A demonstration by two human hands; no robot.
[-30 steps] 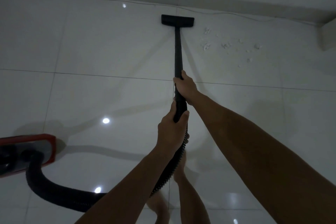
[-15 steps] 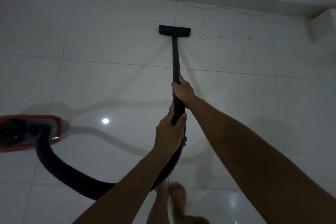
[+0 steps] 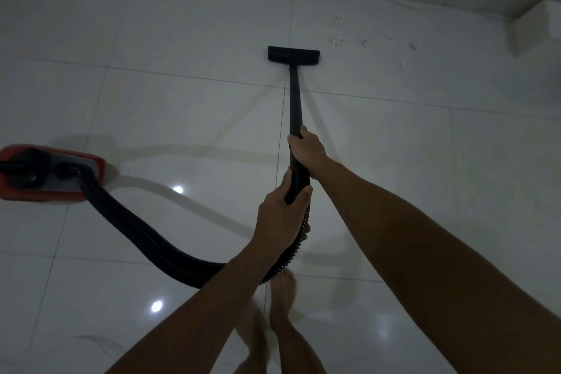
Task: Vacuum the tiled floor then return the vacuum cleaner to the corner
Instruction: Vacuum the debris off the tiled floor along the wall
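Hands grip the black vacuum wand point(image 3: 294, 106): the right hand point(image 3: 306, 152) higher, fingers curled round the tube; the left hand point(image 3: 280, 218) lower, fingers wrapped round the ribbed hose point(image 3: 145, 231) end. Its floor nozzle point(image 3: 293, 54) rests flat on the tiled floor point(image 3: 182, 39), near white debris point(image 3: 367, 42). The red canister point(image 3: 45, 173) sits at left. No writing is readable.

My floor tiles point(image 3: 182, 24) look glossy and smooth; the ribbed hose point(image 3: 136, 231) and wand point(image 3: 294, 106) seem matt black plastic.
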